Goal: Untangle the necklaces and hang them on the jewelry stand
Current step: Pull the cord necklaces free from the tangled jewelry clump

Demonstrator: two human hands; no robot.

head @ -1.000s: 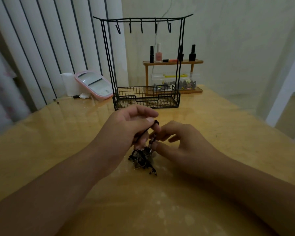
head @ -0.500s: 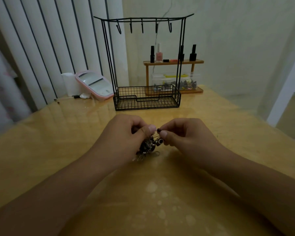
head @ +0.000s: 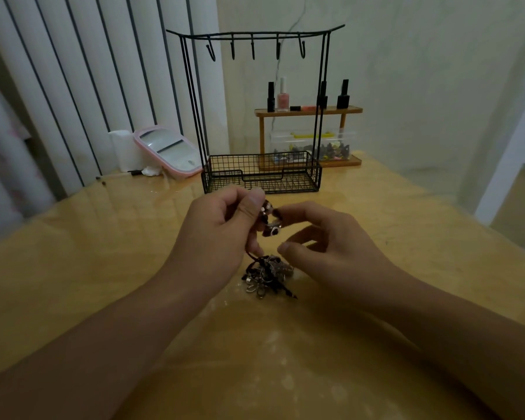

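A dark tangle of necklaces (head: 267,275), black cords with silvery pendants, lies on the wooden table (head: 73,268) between my hands. A strand with shiny beads rises from the tangle. My left hand (head: 222,234) pinches that strand near its top between thumb and forefinger. My right hand (head: 325,237) pinches the same beaded end from the right, its other fingers spread above the tangle. The black wire jewelry stand (head: 255,36) stands behind, its several hooks bare and its basket base (head: 262,177) just beyond my hands.
A pink-rimmed mirror (head: 167,151) and a white container (head: 123,150) sit at the back left by the vertical blinds. A wooden shelf (head: 308,112) with nail polish bottles and a clear box of small items stands behind the stand. A doorway opens at right.
Both hands have lifted the beaded strand higher, and the tangle, which was held up half a second ago, now rests on the table below them.
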